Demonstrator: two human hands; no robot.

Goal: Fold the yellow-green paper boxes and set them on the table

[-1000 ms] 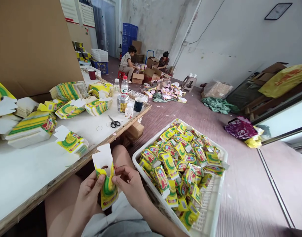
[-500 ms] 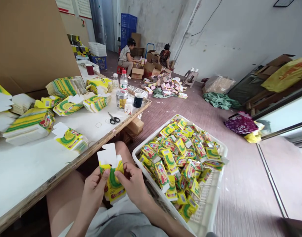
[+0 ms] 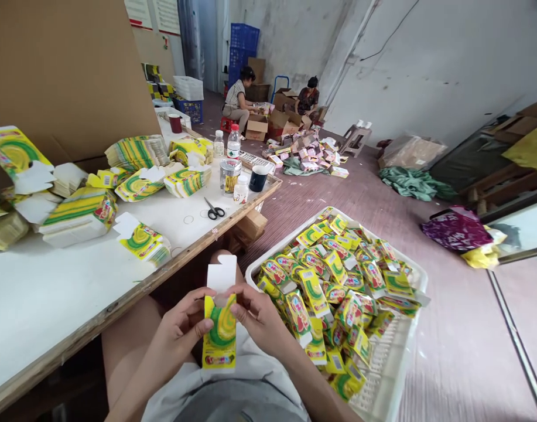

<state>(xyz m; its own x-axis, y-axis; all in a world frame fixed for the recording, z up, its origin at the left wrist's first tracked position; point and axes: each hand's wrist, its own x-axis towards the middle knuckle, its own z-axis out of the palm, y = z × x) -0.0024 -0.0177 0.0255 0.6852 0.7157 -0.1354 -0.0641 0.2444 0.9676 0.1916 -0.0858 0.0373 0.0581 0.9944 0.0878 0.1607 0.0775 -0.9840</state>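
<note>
A small yellow and green carton [image 3: 220,334] is held over my lap, with its white top flap [image 3: 222,275] standing up. My left hand [image 3: 184,325] grips the carton's left edge, thumb on the printed front. On the opposite side, my right hand [image 3: 259,319] pinches the upper right edge near the flap. Beside my right forearm stands a white plastic basket [image 3: 409,351], heaped with folded cartons [image 3: 316,290] of the same print. Flat cartons [image 3: 143,240] lie in a small stack on the table to my left.
On the white table [image 3: 52,299] are bundled flat cartons [image 3: 79,214], scissors [image 3: 214,209], a dark mug [image 3: 258,177], jars and a water bottle [image 3: 233,143]. Two people [image 3: 239,102] sit at the back beside open boxes and a pile of pink cartons [image 3: 310,149]. A purple bag [image 3: 455,228] lies right.
The carton has turned from tilted to nearly upright, its front now facing me. Both hands have shifted up toward its top edges. The camera view has swung slightly left.
</note>
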